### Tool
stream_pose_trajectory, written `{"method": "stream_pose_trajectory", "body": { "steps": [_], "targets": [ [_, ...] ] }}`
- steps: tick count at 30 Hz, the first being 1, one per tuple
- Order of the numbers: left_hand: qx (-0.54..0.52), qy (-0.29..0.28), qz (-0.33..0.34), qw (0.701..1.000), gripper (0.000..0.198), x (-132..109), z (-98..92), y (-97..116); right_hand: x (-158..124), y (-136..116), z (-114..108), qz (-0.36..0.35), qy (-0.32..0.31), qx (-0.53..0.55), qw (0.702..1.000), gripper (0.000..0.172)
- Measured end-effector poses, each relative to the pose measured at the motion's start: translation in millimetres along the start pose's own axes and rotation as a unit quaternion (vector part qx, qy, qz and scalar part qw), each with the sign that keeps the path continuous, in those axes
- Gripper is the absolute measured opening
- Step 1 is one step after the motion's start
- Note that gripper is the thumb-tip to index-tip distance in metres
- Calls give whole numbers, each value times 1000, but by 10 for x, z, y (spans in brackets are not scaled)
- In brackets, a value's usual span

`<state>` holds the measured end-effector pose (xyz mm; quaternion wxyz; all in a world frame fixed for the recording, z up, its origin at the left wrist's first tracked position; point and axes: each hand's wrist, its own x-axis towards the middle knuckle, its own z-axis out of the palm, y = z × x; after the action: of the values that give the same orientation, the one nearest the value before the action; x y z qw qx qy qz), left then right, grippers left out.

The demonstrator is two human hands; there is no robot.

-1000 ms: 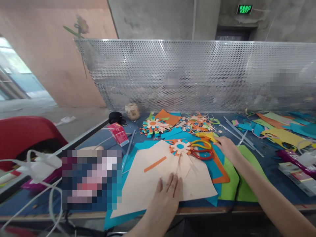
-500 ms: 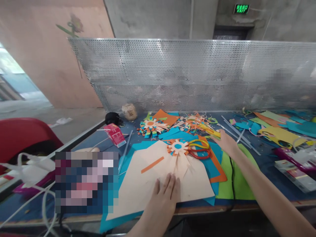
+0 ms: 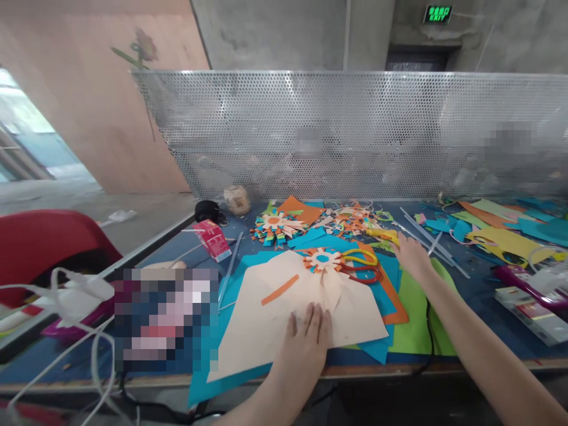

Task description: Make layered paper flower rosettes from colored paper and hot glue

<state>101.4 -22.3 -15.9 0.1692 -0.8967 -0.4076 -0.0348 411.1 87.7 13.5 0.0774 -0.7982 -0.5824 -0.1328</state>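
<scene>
Paper flower ahead of the left hand, yellow tool off to its right.
The left hand (image 3: 306, 346) lies flat, fingers slightly spread, on the cream sheet (image 3: 244, 331); the paper flower (image 3: 313, 260) sits at that sheet's far edge, nearer this hand than the other. The right hand (image 3: 413, 255) grips the yellow tool (image 3: 384, 235), its long axis running roughly sideways, tip leftward, beyond the scissor handles (image 3: 375, 259) on the desk (image 3: 177, 248).

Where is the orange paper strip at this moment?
In the head view, the orange paper strip lies on the cream sheet, left of the paper flower and beyond the left hand.
</scene>
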Motion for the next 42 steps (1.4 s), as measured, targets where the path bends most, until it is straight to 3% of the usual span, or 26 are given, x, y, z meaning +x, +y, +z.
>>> {"method": "stream_pose_trajectory", "body": {
  "steps": [4,7,13,16,20,24,28,35,38,42],
  "targets": [
    [-103,-125,-22,986,46,-1,-267,-54,-32,7,40,5,-30,-6,1000,46],
    [-169,-171,-39,970,56,-61,-463,-169,-50,18,43,10,-38,2,999,42],
    [-158,-166,-50,972,44,7,-678,-432,-19,5,39,-5,2,40,999,28],
    [-149,-98,-49,983,39,277,-712,-583,25,-6,35,-10,44,83,995,26],
    [-251,14,-52,967,27,967,-576,-766,63,-8,45,-12,96,162,982,27],
    [-295,68,-81,950,31,1767,-300,-826,69,19,99,-3,117,226,967,25],
    [-377,106,-76,917,36,2337,-56,-749,73,65,125,22,106,264,958,28],
    [-531,134,-8,837,30,2819,162,-564,56,67,28,42,73,296,951,29],
    [-563,143,3,814,35,2896,194,-552,50,46,0,51,53,304,950,28],
    [-579,159,2,800,22,2909,227,-584,41,19,-11,60,38,313,947,28]
  ]
}}
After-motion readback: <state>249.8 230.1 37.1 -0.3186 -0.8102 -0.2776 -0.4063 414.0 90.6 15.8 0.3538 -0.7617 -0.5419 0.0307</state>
